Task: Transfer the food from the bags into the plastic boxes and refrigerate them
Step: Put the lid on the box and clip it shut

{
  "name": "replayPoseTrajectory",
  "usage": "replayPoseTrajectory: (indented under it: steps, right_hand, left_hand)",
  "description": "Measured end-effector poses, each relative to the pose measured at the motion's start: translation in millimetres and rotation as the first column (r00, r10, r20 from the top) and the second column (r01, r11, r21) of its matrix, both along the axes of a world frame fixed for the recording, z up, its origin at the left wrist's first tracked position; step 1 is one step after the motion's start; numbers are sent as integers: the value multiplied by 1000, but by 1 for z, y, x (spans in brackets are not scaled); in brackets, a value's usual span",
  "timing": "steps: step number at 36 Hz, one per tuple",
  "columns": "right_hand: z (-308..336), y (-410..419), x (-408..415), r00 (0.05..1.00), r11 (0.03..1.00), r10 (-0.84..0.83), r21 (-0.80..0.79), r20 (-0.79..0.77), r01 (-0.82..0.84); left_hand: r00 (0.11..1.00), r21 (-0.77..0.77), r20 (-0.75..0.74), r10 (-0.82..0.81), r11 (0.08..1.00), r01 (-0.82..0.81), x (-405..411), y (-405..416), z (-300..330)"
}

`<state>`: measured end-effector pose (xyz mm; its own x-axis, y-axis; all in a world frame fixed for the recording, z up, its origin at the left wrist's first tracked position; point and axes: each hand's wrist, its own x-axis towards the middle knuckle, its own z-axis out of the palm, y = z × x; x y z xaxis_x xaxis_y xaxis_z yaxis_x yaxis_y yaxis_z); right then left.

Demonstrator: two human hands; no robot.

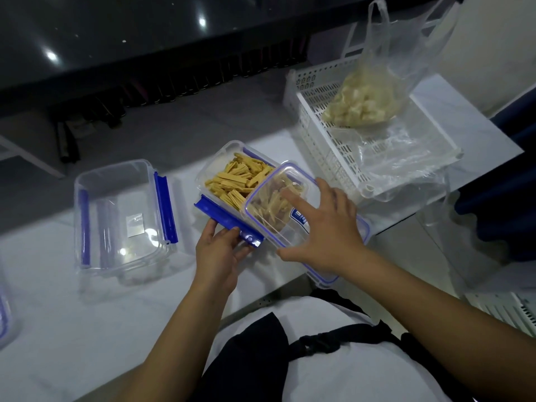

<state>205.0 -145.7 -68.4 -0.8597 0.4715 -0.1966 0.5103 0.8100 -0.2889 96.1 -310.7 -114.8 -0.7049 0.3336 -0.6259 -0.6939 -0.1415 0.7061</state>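
Nearest to us, our left hand [220, 250] holds the near corner of the filled box [232, 181], fingers curled round its open blue latch [226, 220]. Just to the right of it, our right hand [324, 227] lies spread on the clear lid [278, 204], fingers straight and pressing on top — not gripping.

The relation that matters: the lid sits askew, covering only the right and near part of the box, while the yellow strips of food [235, 181] show uncovered just beyond the left hand. The box's long axis runs from our left hand away and to the right, and the lid is turned off that line. We judge the next move is for the right hand — the one already on the lid — to slide it forward and left until the rims meet, with the left hand steadying the box.

To the left of the left hand, well apart, an empty box [121, 216] rests on the white surface [58, 300]. Beyond the right hand stands a white basket [316, 134], and in it a bag [362, 103] of pale pieces, not yet emptied. No refrigerator is in view.
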Motion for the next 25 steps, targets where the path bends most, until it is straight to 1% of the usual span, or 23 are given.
replayPoseTrajectory:
  steps: [3,5,8,15,25]
  right_hand:
    - [-2,-2,-15,999,999,35,22,39,-36]
    - [-3,-6,-23,998,998,46,38,33,-47]
    - [-4,-10,-34,999,999,41,23,28,-42]
    - [-5,-10,-56,996,1000,26,-11,81,-25]
    - [-6,-5,-89,997,999,34,-30,72,-32]
  left_hand:
    - [1000,12,-7,-11,1000,11,3,-2,1]
    - [1000,21,-7,-11,1000,11,4,-3,1]
    - [1000,13,-6,-15,1000,15,4,-6,1]
    - [999,41,-18,-37,998,37,5,-8,2]
    - [999,57,-16,-32,998,32,6,-8,3]
